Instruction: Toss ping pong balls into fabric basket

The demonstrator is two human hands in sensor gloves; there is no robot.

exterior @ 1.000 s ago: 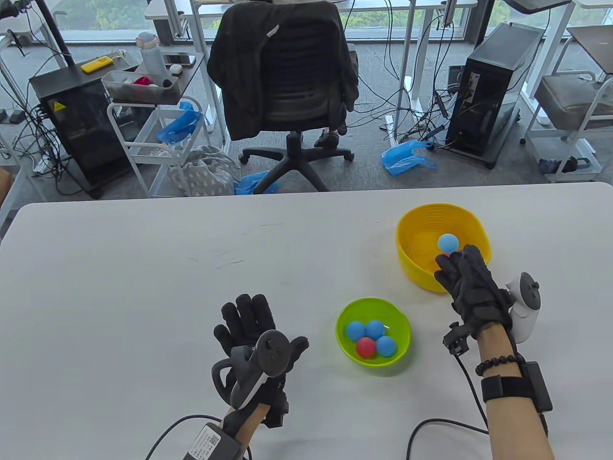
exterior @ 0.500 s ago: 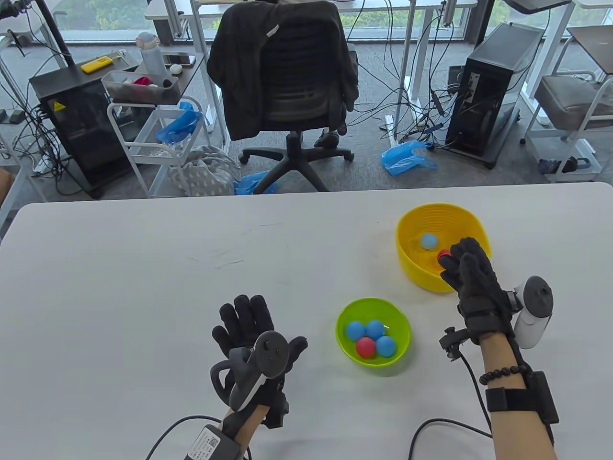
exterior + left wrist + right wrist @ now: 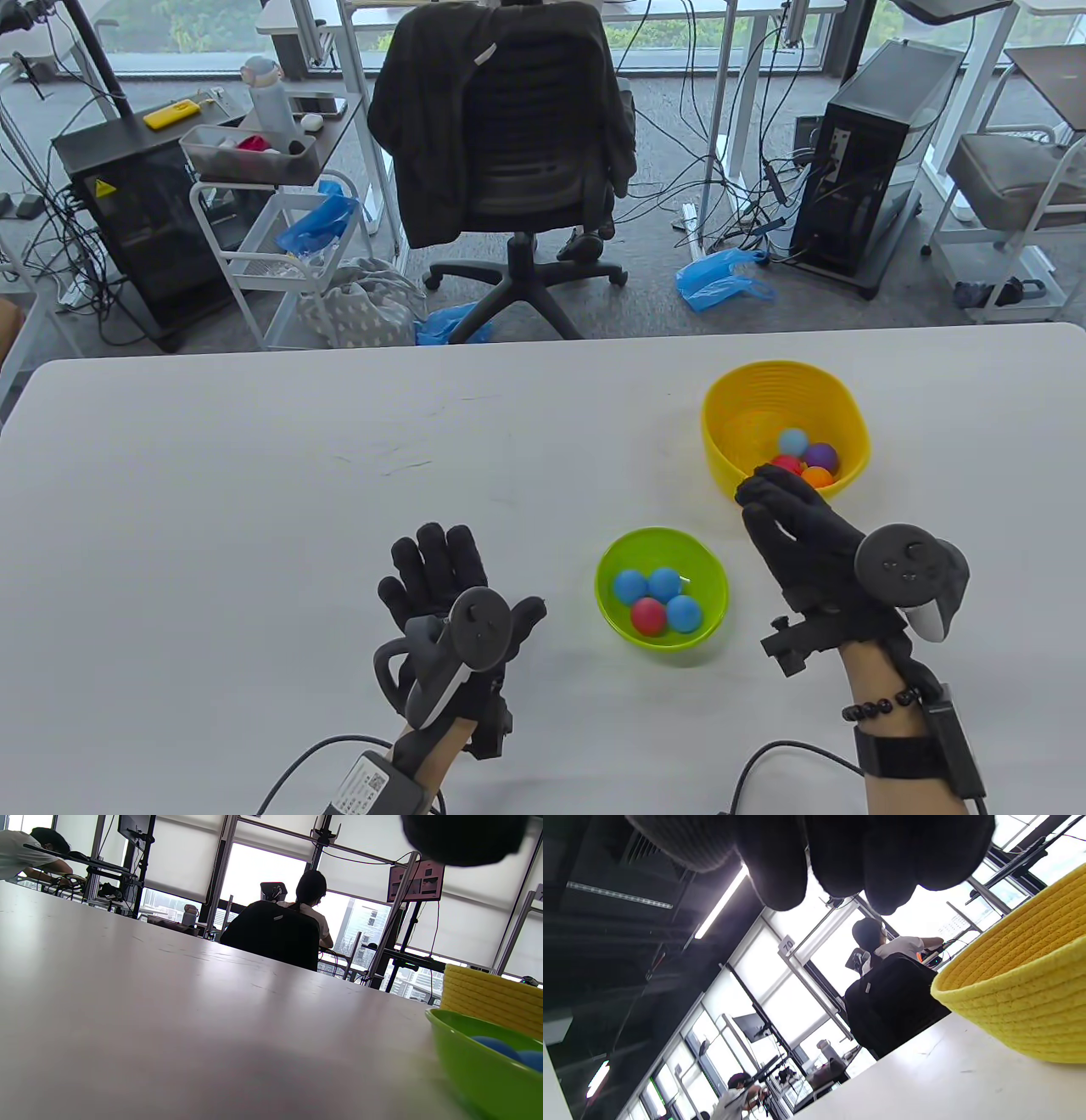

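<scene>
Toward the right side of the white table [image 3: 254, 475], the yellow fabric basket [image 3: 728, 407] holds a cluster of ping pong balls against its near wall: a blue ball [image 3: 793, 441], a purple ball [image 3: 820, 457], a red ball [image 3: 786, 465] and an orange ball [image 3: 818, 477], all touching or nearly so. Just nearer the front edge hovers the right hand [image 3: 802, 539], its gloved fingers [image 3: 764, 497] curled over the basket's near rim; they look empty, though from above I cannot tell for certain whether anything sits under the palm. From the right wrist view the fingertips [image 3: 785, 878] hang loose with nothing between them, the basket's woven wall beside them. Between the two hands, near the front edge, stands the green bowl [image 3: 612, 552] with three blue balls [image 3: 664, 583] and one red one [image 3: 648, 615] lying together at its bottom. Left of the bowl rests the left hand [image 3: 450, 594], flat on the table with fingers spread apart, holding nothing.
</scene>
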